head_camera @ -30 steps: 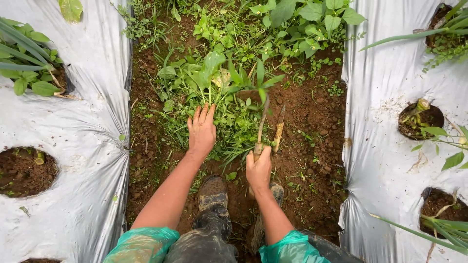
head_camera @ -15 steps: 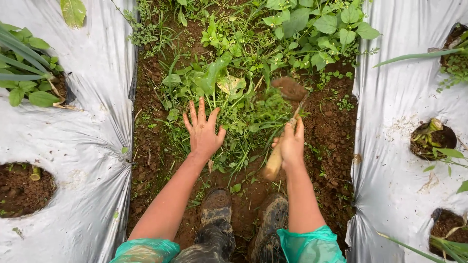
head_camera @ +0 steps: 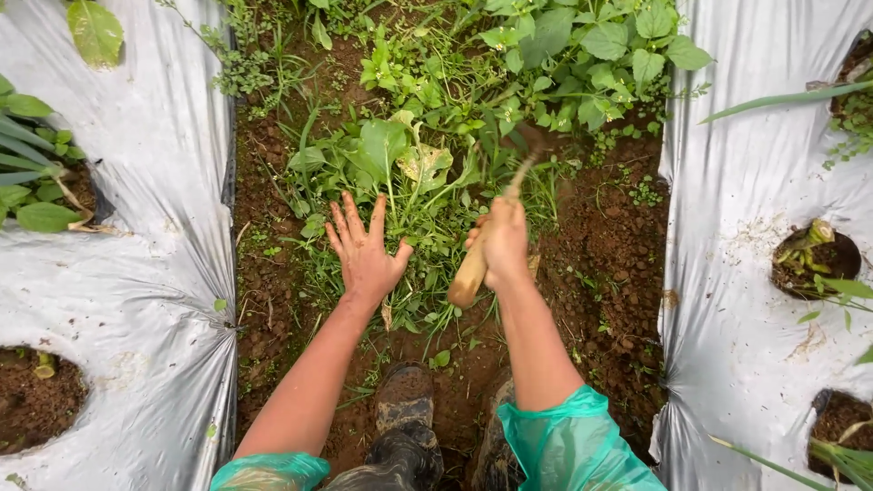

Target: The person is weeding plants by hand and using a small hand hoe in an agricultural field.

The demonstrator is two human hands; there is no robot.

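Observation:
My left hand (head_camera: 365, 251) hovers open with fingers spread over a clump of green weeds (head_camera: 400, 182) in the soil furrow. My right hand (head_camera: 502, 242) is closed around the wooden handle of a small hand hoe (head_camera: 473, 269). The hoe's soil-covered head points up and away toward the weeds and looks blurred. Both arms come out of teal green sleeves (head_camera: 568, 445). My muddy boots (head_camera: 405, 418) stand on the wet brown soil below the hands.
Silver plastic mulch sheets (head_camera: 127, 300) cover raised beds on both sides, with round planting holes (head_camera: 814, 259) holding small plants. More leafy weeds (head_camera: 591, 45) grow at the far end of the furrow. Bare brown soil (head_camera: 609, 273) lies to the right.
My right hand has swung the hoe up and forward, from planted in the soil to raised over the weeds. My left hand lifted off the weeds and spread its fingers.

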